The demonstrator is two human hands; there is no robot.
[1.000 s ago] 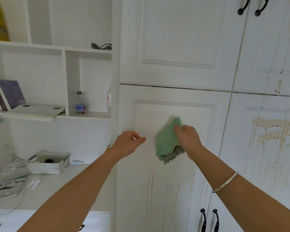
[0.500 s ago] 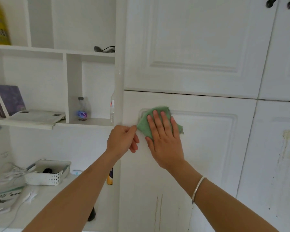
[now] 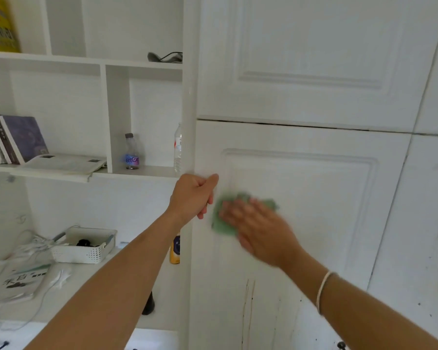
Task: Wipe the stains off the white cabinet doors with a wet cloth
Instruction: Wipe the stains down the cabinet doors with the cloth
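A green cloth [image 3: 221,224] lies flat against the lower white cabinet door [image 3: 314,210], near the left side of its raised panel. My right hand [image 3: 258,229] presses the cloth to the door with straight fingers and is blurred by motion. My left hand [image 3: 194,195] grips the door's left edge, its fingers curled round it. Dark drip stains [image 3: 247,306] run down the door below the panel. Faint specks mark the door to the right [image 3: 420,223].
Open shelves on the left hold books [image 3: 15,138], a small bottle [image 3: 132,152] and a clear bottle [image 3: 178,147]. Below, a counter carries a white basket [image 3: 86,245], papers [image 3: 18,281], cables and a yellow bottle [image 3: 175,248]. A black door knob [image 3: 341,345] shows at the bottom.
My right hand slid the cloth down the panel from its upper left corner. My left hand stayed at the door's edge. The view shifted slightly left and closer.
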